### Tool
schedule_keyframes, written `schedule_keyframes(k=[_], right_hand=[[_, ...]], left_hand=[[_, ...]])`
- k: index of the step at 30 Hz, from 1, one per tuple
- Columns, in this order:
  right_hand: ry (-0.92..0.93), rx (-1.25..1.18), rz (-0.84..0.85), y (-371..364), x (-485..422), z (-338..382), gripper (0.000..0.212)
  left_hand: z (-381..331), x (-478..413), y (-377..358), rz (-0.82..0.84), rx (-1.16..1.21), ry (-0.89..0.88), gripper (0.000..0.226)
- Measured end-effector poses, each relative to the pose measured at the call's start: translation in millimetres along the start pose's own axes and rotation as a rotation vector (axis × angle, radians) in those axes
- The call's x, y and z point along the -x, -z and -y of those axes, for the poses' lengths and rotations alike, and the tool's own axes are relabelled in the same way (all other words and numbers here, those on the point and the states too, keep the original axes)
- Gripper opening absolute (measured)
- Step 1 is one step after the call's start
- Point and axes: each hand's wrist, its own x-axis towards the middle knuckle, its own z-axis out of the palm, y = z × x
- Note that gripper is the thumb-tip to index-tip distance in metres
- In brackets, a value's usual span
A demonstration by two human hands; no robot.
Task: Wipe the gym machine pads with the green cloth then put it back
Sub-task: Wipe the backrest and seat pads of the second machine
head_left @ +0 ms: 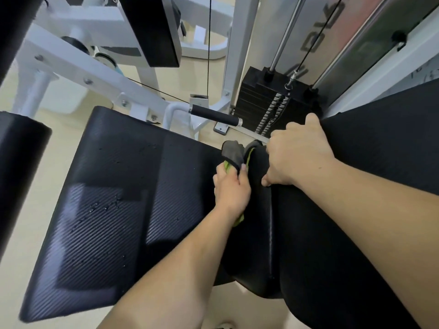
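Left hand [231,191] is closed around the cloth [234,155], fist low in the gap between the seat pad [114,186] and the back pad [356,222], forearm bare and running up from the bottom edge of the view. The cloth bunches out of the top of the fist, grey on the outer side with green showing at the thumb and again below the wrist; it lies against the edge of the back pad. Right hand [297,153] rests palm-down on the top corner of the back pad, fingers curled over its edge and thumb pressed to the pad's face; it holds no loose thing. Part of the cloth seems tucked under those fingers, though this is hard to tell.

Seat pad is wide, black and ribbed, with small drops of liquid scattered on its left half and near its far edge. Just beyond the hands a black handle [215,116] sticks out from the white frame [78,74]. Behind the right hand stands the weight stack [268,100], with two steel guide rods and a cable rising from it. Another black pad [152,29] hangs from the frame at upper centre, and a roller pad [19,157] sits at the left edge. Floor [71,110] is pale beige.
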Motion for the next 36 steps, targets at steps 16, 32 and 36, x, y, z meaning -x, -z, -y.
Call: schedule_keyframes(k=[16,32,36], right_hand=[[-0.067,0.007,0.029,3.8,7.3,6.2,0.065],[0.001,-0.121,-0.015,10.1,7.5,1.8,0.026],[0.016,-0.154,0.046,13.2,5.2,-1.0,0.027]], left_hand=[[44.3,163.1,-0.7,-0.088,-0.033,-0.332,0.026],[-66.0,-12.4,42.0,0.187,0.191,-0.08,0.03],[-93.7,-58.8,59.3,0.523,0.097,-0.03,0.026]])
